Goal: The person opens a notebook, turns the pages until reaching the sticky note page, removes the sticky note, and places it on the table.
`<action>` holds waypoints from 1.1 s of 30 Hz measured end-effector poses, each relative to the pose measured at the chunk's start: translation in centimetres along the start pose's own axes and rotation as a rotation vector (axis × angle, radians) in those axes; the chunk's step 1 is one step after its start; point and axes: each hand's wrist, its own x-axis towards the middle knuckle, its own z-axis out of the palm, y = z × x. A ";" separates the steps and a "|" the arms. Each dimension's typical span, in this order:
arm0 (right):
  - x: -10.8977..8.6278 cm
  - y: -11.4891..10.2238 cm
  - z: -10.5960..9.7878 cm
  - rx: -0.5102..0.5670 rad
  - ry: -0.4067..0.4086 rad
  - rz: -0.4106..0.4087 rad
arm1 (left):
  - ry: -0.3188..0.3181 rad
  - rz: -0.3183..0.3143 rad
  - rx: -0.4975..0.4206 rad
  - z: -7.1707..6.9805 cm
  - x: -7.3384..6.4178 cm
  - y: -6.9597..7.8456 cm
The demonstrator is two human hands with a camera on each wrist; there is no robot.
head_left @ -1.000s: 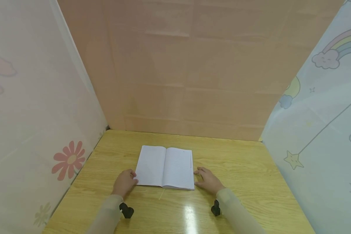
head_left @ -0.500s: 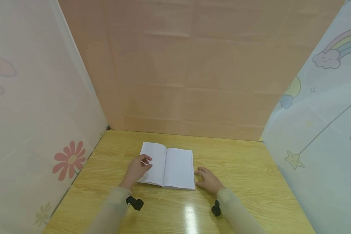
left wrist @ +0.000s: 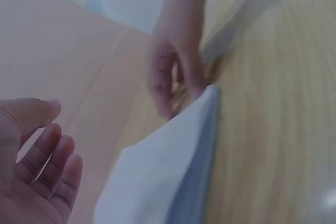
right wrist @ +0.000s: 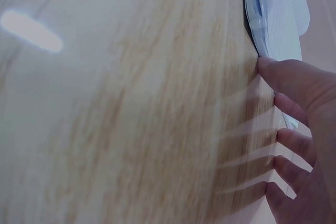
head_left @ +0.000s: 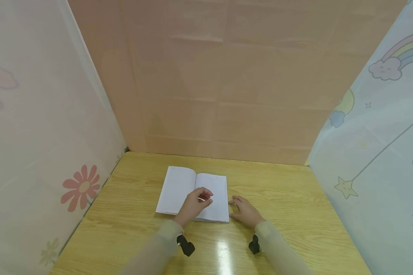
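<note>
An open notebook (head_left: 177, 187) with lined white pages lies on the wooden table, its spine running away from me. Over its right page hovers my left hand (head_left: 196, 204), fingers loosely bent and thumb apart. The left wrist view shows that hand (left wrist: 39, 166) with nothing between thumb and fingers, and the notebook's pages (left wrist: 152, 177) beside it. My right hand (head_left: 246, 214) rests at the notebook's right edge, fingers spread. In the right wrist view its thumb tip meets the notebook's edge (right wrist: 254, 19), and the other fingertips come down along the same side.
A thin ribbon (head_left: 190, 227) sticks out below the spine onto the table (head_left: 282, 191). An orange-brown sheet (head_left: 220, 84) stands behind the table. Patterned white cloths hang on the left (head_left: 38, 133) and right (head_left: 382, 152).
My left hand has moved from the notebook's left edge, across the left page, to over the right page. The left page's edge has shifted slightly. My right hand has stayed put.
</note>
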 end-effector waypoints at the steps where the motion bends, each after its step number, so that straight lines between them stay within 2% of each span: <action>1: 0.0 0.0 0.0 0.002 0.004 -0.003 | -0.020 0.001 -0.013 0.6 0.0 -0.2; 7: 0.1 0.2 0.2 0.006 0.023 -0.030 | -0.121 0.009 -0.012 3.6 0.0 -2.0; 12: 0.1 0.3 0.2 0.011 0.026 -0.033 | -0.168 -0.018 0.045 5.1 -0.1 -3.4; 16: 0.1 0.4 0.2 0.017 0.032 -0.030 | -0.187 -0.012 0.115 5.7 -0.1 -4.1; 23: 0.2 0.6 0.2 0.024 0.033 -0.023 | -0.179 0.011 0.218 6.4 0.0 -4.9; 33: 0.2 1.0 0.5 -0.012 0.030 -0.043 | -0.194 -0.017 0.243 6.6 0.0 -4.7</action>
